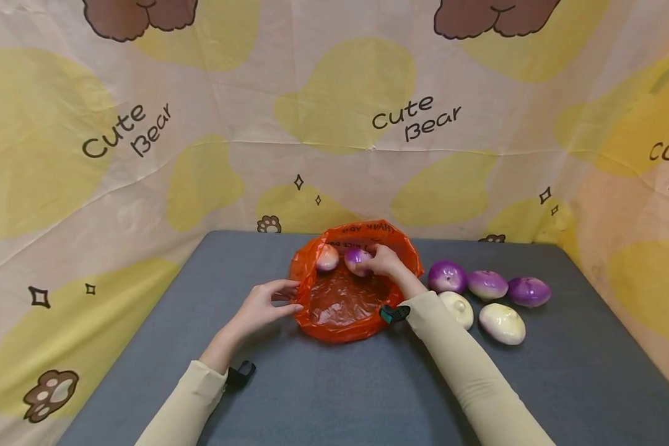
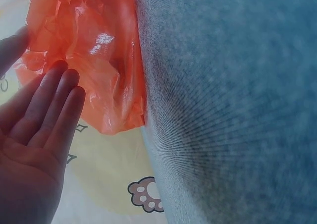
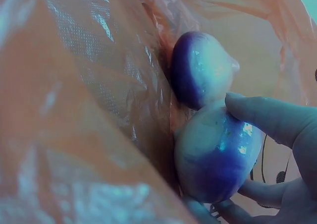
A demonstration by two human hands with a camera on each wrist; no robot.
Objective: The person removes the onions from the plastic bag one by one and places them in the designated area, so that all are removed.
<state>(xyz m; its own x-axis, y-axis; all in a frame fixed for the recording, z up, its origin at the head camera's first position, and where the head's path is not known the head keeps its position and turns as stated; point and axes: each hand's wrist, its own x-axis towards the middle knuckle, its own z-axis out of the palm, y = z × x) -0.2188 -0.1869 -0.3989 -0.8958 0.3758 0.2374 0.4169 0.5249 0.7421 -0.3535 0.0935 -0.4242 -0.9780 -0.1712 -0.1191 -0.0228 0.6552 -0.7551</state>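
An orange-red plastic bag (image 1: 340,328) stands with its mouth spread on the dark grey table. My right hand (image 1: 386,260) reaches inside it and grips a purple-and-white onion (image 1: 357,261) between thumb and fingers. A pale onion with a purple side (image 3: 202,70) lies inside the bag, right beside the held onion (image 3: 218,152) in the right wrist view. My left hand (image 1: 269,303) is at the bag's left side, fingers fairly straight with the tips at the plastic. In the left wrist view, the left fingers (image 2: 49,102) extend in front of the bag (image 2: 106,80).
Right of the bag lie a purple onion (image 1: 447,276), a purple-and-white one (image 1: 487,284) and another purple one (image 1: 529,292). Nearer are two whitish onions, one round (image 1: 456,310) and one longer (image 1: 502,323). A printed cloth (image 1: 334,93) hangs behind the table (image 1: 323,396).
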